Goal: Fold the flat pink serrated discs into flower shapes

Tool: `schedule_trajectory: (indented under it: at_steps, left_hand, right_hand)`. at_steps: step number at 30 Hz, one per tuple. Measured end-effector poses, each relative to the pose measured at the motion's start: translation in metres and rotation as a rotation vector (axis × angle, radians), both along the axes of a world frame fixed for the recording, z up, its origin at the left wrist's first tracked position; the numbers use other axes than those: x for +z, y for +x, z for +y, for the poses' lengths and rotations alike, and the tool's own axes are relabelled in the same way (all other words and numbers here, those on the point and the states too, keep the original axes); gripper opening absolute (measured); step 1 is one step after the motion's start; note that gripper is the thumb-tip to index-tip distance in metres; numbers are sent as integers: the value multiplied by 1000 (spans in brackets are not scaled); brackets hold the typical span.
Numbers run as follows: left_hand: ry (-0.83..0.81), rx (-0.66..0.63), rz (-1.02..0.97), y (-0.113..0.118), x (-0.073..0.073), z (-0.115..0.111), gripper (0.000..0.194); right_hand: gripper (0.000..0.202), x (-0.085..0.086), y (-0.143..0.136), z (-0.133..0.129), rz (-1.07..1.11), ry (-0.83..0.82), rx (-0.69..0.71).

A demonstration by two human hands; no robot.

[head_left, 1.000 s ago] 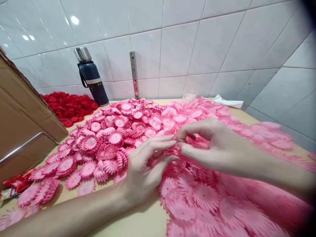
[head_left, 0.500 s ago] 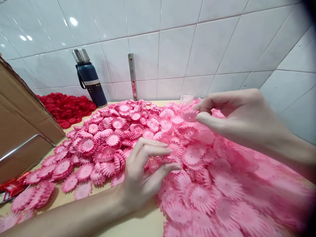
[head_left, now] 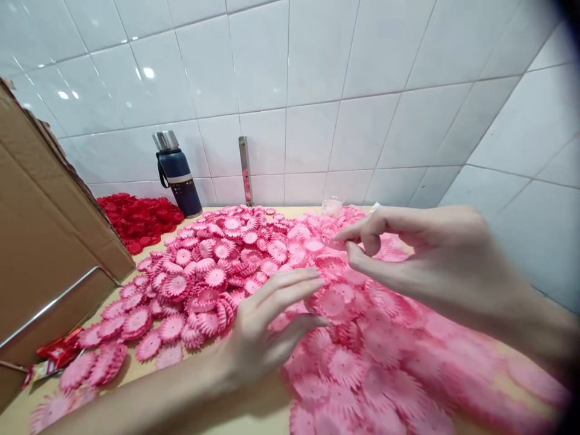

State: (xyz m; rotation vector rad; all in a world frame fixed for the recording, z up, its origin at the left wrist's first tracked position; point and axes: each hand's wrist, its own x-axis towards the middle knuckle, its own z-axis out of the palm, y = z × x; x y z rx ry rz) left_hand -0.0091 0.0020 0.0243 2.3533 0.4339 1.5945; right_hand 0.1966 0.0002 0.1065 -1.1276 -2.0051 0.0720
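Note:
A large heap of pink, fringed flower-shaped discs [head_left: 217,277] spreads over the table, many of them stacked in one another. My left hand [head_left: 267,326] hovers low over the middle of the heap. Its fingers are stretched to the right, the thumb stands apart below them, and nothing shows between them. Higher and to the right, my right hand [head_left: 421,260] has thumb and index finger pinched above the heap. Whatever is at those fingertips blends into the pink discs behind, so I cannot make it out. Discs at the right [head_left: 380,386] look blurred.
A cardboard box [head_left: 54,217] stands at the left, beside a red wrapper [head_left: 61,350]. Behind it lie red discs [head_left: 140,217] and a dark blue flask [head_left: 180,178]. A metal strip [head_left: 245,172] and a clear cup [head_left: 332,207] are by the tiled wall.
The view has tilted up, so the scene sits lower. The pink disc seen in my right fingertips earlier is no longer distinct. My left hand stays over the heap with its fingers straighter.

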Motion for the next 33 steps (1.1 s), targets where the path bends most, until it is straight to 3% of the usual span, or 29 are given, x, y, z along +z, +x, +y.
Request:
schedule_trajectory:
  at_steps: [3,6,9,12,15,18,20,22,26,27,29,33]
  left_hand:
    - [-81,14,12,-3,21,2,48]
    - [-324,72,151,-14,51,2,30]
    - [-602,-68,501,-28,81,0,37]
    - [-688,-271,944,-39,94,-2,32]
    - [-696,-390,1262,-42,89,-6,35]
    - [-541,-305,1433,-43,79,-10,49]
    - [-531,-290,1445,-45,75,-10,51]
    - [-574,-170,1420,-46,75,-8,44]
    - [-567,121,1379,-43,68,1,8]
    - [-575,134,1405,-42,64,4,3]
    - [-543,157,1377,-38,57,7,11]
    - [-469,57,1305,-38,54,9,5]
  right_hand:
    - [20,11,5,-6,20,-10,-8]
    - [17,19,9,-9,43,-31,25]
    - [12,25,11,-12,23,-64,56]
    - [6,27,12,-14,-14,-62,59]
    - [5,27,12,-16,-30,-62,60]
    - [5,27,11,-17,-34,-94,62]
    - [6,28,11,-18,-44,-88,65]
    - [6,29,10,-18,-58,-63,76]
    - [4,30,10,-19,-78,-29,101]
    - [3,30,11,-19,-92,-26,107]
    - [2,30,12,-19,-134,-19,119]
    - [4,29,15,-18,-163,71,165]
